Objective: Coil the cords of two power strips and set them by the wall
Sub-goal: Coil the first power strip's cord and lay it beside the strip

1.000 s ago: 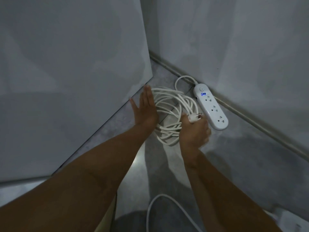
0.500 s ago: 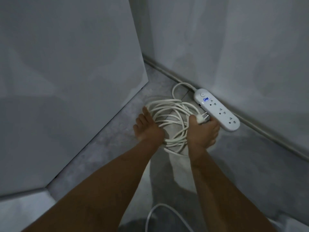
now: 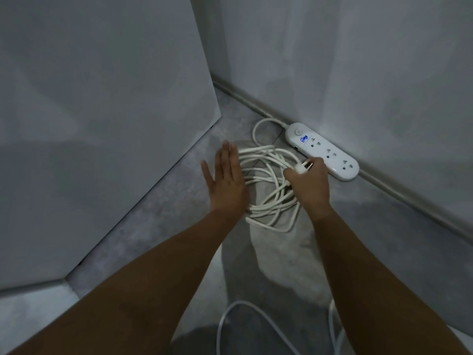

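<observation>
White power strip [image 3: 323, 151] lying flat on the grey floor [image 3: 158, 226], long side tight against the baseboard [image 3: 399, 193] of the right-hand wall [image 3: 371, 73], sockets up, small blue light lit near the switch end. Cord leaving that end in a loop, then gathered into a loose coil [image 3: 268, 190] on the floor just beside the strip, toward the camera. Left hand [image 3: 226, 184] flat and spread, fingers straight and together, thumb out, at the left edge of the coil, possibly touching the outer strands. Right hand [image 3: 311, 184] with its grip closed around the plug [image 3: 304, 167], prongs sticking out past the thumb toward the strip, just short of its near edge; lower strands of the coil hidden under this hand. Large grey panel [image 3: 102, 124] standing to the left, its bottom edge close to the left hand. Second white cord [image 3: 238, 311] curving across the floor at the bottom, between the forearms, well apart from the coil
</observation>
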